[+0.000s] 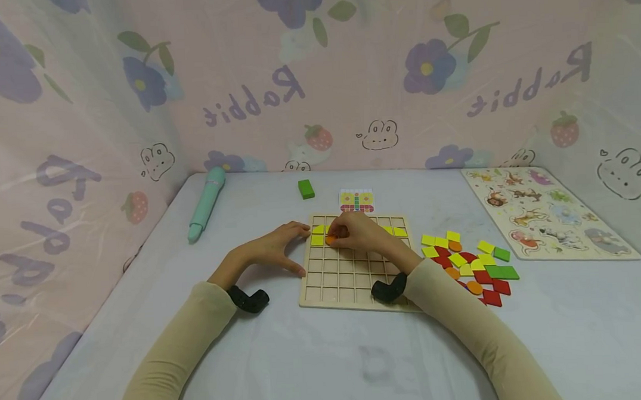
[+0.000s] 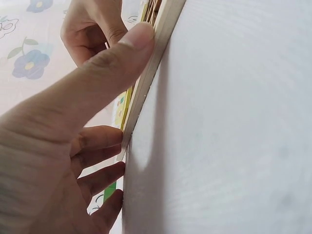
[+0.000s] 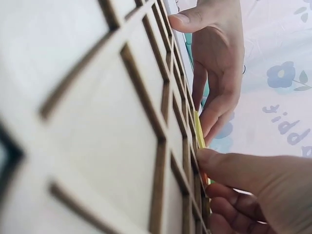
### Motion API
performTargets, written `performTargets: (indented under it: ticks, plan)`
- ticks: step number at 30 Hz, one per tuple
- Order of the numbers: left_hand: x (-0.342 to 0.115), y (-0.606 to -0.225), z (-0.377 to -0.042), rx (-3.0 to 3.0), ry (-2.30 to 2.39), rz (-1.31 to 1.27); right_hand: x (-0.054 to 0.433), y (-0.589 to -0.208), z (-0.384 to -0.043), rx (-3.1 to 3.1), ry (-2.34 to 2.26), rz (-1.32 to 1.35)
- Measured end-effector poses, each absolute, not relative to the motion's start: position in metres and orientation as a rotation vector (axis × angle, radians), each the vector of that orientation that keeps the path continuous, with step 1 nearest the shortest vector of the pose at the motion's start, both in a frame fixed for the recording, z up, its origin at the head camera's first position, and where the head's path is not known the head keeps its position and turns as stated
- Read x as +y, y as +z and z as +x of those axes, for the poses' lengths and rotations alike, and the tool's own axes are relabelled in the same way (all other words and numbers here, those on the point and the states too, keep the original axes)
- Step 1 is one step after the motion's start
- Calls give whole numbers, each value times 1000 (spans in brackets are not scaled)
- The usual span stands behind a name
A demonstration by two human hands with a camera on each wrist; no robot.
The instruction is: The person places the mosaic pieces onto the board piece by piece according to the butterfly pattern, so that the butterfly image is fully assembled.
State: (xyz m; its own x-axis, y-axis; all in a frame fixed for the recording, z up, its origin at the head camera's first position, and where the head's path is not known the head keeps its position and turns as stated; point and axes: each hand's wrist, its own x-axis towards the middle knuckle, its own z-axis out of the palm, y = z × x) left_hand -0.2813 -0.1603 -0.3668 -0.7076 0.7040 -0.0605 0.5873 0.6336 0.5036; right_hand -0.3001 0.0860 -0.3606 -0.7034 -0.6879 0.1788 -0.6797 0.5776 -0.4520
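Note:
A wooden grid board (image 1: 329, 281) lies on the table with yellow pieces (image 1: 318, 230) in its upper left cells and more yellow pieces (image 1: 400, 231) at its upper right. My right hand (image 1: 362, 233) is over the upper part of the board. Its thumb and fingers pinch an orange round piece (image 1: 330, 240) close beside the left yellow pieces; the hand hides the cells behind it. At the board's left edge, my left hand (image 1: 271, 250) rests with fingers spread and relaxed. In the left wrist view, its thumb (image 2: 139, 36) touches the board's side.
Right of the board lies a loose pile of yellow, red, orange and green pieces (image 1: 457, 259). Behind the board are a butterfly pattern card (image 1: 356, 200) and a green block (image 1: 306, 189). A mint-green stick (image 1: 207, 205) lies far left, an animal picture board (image 1: 549, 214) far right.

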Motion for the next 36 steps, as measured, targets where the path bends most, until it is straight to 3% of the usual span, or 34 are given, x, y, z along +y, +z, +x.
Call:
performTargets:
  ticks: [9,25,36]
  plan:
    - [-159,-368,-282,2603,662,1030,109,-353,-303,2769,-904,-1200]
    - [-160,-367,-281,2611,666,1043,302,-345,-286,2980,-794,-803]
    - [-159,-366,-280,2598,684,1055,327,-352,-285,2771,-790,-663]
